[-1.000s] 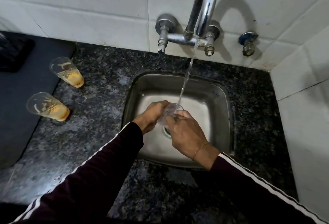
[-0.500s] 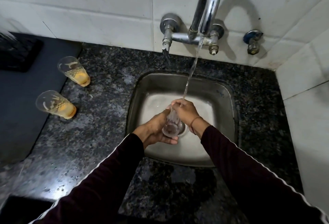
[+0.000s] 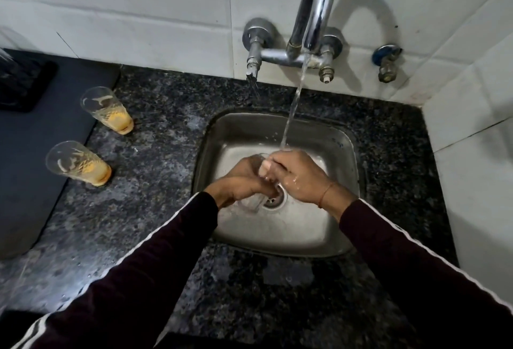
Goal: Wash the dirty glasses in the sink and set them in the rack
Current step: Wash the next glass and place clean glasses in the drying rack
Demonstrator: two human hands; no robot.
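Both hands wrap the glass (image 3: 256, 199) over the sink (image 3: 344, 154): left hand (image 3: 244, 182) gripping its body, right hand (image 3: 294, 174) seemingly rubbing the rim under the stream. Rinsing now; racking follows, then two dirty glasses (image 3: 111, 111).

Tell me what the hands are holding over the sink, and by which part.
Both hands grip one clear glass under the running water: the left hand around its lower body, the right hand over its upper end. The exact finger placement is hidden.
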